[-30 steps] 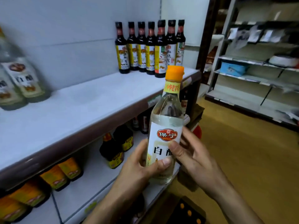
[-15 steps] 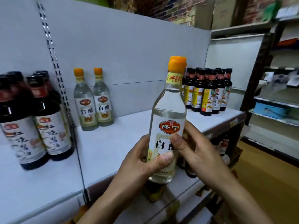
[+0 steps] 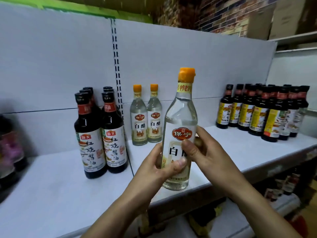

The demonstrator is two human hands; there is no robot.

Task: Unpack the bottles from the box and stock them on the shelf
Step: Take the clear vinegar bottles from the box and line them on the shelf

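I hold a clear vinegar bottle with an orange cap and a white label upright above the front of the white shelf. My left hand wraps its lower part from the left, thumb across the label. My right hand grips it from the right. Two matching clear bottles stand at the back of the shelf against the grey panel. The box is out of view.
Several dark soy sauce bottles stand on the shelf at the left. A larger group of dark bottles fills the shelf's right end. Lower shelves with more bottles show below. Another shelving unit is at the far right.
My view has swung left and up from the aisle to face the shelf. The two clear bottles and left dark bottles came into sight. Both hands keep the same grip on the bottle.
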